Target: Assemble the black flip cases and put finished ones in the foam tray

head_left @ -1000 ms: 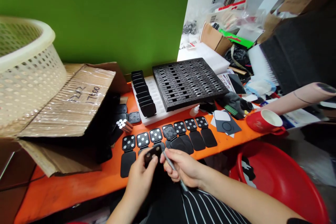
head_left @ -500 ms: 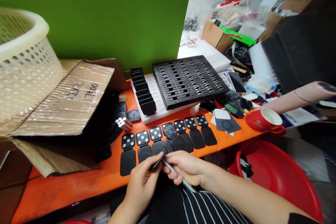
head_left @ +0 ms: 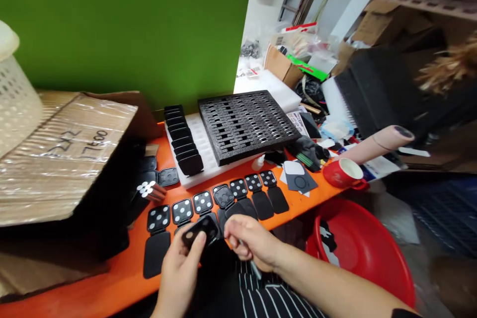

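Observation:
My left hand (head_left: 181,266) grips a small black hinged plate (head_left: 210,222) with round discs on it, the thumb across its face. Just right of it, my right hand (head_left: 251,241) is closed around a slim grey metal rod (head_left: 256,270), whose lower end sticks out below the fingers. Beyond both hands, a row of similar black hinged plates (head_left: 182,211) lies opened out on the orange table (head_left: 128,261); most carry silver discs in a five-dot pattern. Several silver-ended rods (head_left: 151,190) lie bundled at the row's left end.
A cardboard box (head_left: 70,159) and a white basket (head_left: 17,104) stand on the left. At the back, a slotted black foam tray (head_left: 249,124) and upright black plates (head_left: 182,139) rest on white foam. A red mug (head_left: 341,174) and red basin (head_left: 387,253) are on the right.
My hands have moved apart, and the plate in my left hand has turned so its disc face shows. The rod stays in my right hand. The view has shifted right.

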A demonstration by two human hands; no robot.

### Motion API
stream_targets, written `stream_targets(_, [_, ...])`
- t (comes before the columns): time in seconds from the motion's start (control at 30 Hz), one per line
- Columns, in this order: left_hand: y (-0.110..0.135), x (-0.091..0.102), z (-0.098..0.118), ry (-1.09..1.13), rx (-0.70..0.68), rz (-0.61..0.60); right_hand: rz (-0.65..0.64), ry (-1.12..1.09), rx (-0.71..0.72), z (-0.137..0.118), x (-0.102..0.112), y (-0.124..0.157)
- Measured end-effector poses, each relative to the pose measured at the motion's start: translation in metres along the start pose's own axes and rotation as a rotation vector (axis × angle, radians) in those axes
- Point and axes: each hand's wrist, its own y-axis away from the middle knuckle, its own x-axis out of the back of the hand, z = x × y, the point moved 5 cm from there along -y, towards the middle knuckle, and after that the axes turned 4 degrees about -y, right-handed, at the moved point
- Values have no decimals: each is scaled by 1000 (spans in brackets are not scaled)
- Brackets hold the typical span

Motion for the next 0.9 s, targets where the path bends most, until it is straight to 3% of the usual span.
stream_targets(0.07, [-6,-13,-6,164,127,-34,122,346,235,-12,12,5])
stream_targets(0.17, [-10,-36,-8,316,206,-135,188,657,305,-13,22,13])
stream_targets(0.27, [-13,-53,-12,310,244,-193,228,700,292,-9,35,21])
stream_targets(0.37, [-17,-64,-22,170,225,-316,285,638,276,-8,62,31])
stream_targets(0.5, [-19,-66,-32,-94,91,-439,521,435,268,-9,119,47])
stream_targets(0.63, [-18,-64,-31,-371,-118,-457,794,110,222,4,166,57])
stream_targets(0.77, [-15,-64,-22,-575,-372,-426,898,-37,265,16,183,55])
stream_targets(0.9, [-13,-66,-17,-694,-596,-415,940,129,241,20,194,47])
